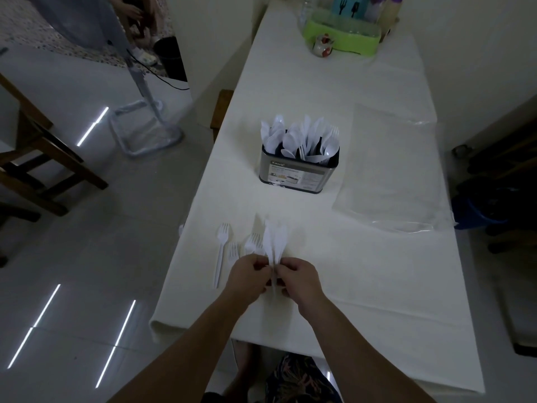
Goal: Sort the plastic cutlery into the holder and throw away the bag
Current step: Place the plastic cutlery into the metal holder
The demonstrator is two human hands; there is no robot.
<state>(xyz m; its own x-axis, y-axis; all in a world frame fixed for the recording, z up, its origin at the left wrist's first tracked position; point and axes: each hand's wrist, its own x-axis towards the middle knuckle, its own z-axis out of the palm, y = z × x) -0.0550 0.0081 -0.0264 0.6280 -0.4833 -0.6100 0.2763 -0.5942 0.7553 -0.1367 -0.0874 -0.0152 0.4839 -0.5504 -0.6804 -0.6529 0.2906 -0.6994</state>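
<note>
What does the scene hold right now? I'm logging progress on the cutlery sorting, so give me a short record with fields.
left hand: left hand pinches the handles of the knives
right hand: right hand pinches the same bundle
loose cutlery: forks lying on the tablecloth, left of the hands
holder: metal holder upright mid-table, already packed with white cutlery
bag: clear plastic bag flat on the table, right of the holder, not yet discarded
far end: green rack

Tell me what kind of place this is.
Most likely a home dining area: a long table under a white cloth, wooden chairs on a glossy tiled floor, a green dish rack at the table's far end, and a pedestal fan nearby.
</note>
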